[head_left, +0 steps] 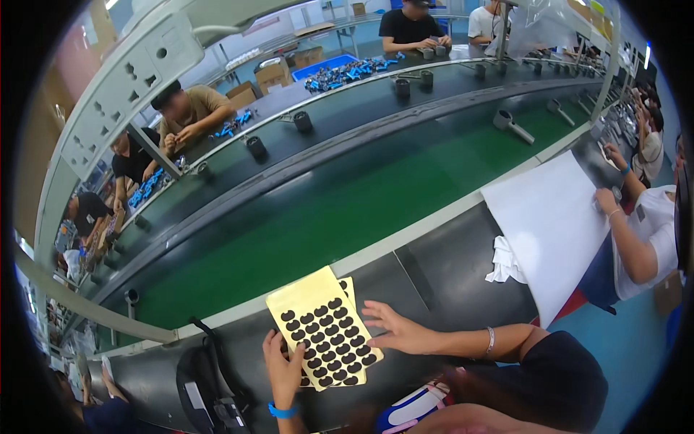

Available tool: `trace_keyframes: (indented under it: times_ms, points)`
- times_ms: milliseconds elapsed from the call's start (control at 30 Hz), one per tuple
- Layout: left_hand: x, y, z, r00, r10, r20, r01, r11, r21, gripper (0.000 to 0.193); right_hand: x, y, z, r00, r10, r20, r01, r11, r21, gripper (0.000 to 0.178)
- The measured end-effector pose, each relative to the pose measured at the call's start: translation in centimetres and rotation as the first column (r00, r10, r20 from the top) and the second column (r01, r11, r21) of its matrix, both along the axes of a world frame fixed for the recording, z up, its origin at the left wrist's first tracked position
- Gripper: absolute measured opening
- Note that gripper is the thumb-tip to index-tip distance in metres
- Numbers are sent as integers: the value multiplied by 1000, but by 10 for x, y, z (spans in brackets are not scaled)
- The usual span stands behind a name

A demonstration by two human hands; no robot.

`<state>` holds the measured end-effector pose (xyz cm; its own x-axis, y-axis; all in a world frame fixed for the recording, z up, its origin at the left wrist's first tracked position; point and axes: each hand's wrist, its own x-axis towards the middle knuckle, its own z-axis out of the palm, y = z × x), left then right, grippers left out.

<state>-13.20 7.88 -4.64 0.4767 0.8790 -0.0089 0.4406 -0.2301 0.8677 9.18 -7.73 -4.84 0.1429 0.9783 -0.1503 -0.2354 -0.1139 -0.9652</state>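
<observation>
A: Yellow backing paper, a sheet (323, 327) dotted with rows of small black oval pads, is lying flat on the dark desk (434, 271) just in front of you.

B: So why are my hands there?

A: Your left hand (284, 369) is pressing the near edge with flat, loose fingers, pinning it down. Your right hand (394, 330) is resting spread wide at its right edge, gripping nothing.

B: And farther out?

A: A white cloth (506, 262) is lying beside a large white sheet (546, 224); brown cartons (273, 74) and a blue tray (324, 66) are sitting beyond the green belt (325, 217).
</observation>
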Motion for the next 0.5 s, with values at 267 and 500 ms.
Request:
trace_keyframes:
  times_ms: [267, 500]
  points:
    - [23, -15, 9, 873, 143, 467, 155, 826, -542, 54, -7, -7, -4, 997, -81, 9, 81, 996, 37, 86]
    - [59, -41, 69, 753, -39, 657, 327, 888, -322, 47, 44, -18, 52, 997, -66, 36, 55, 968, 245, 61]
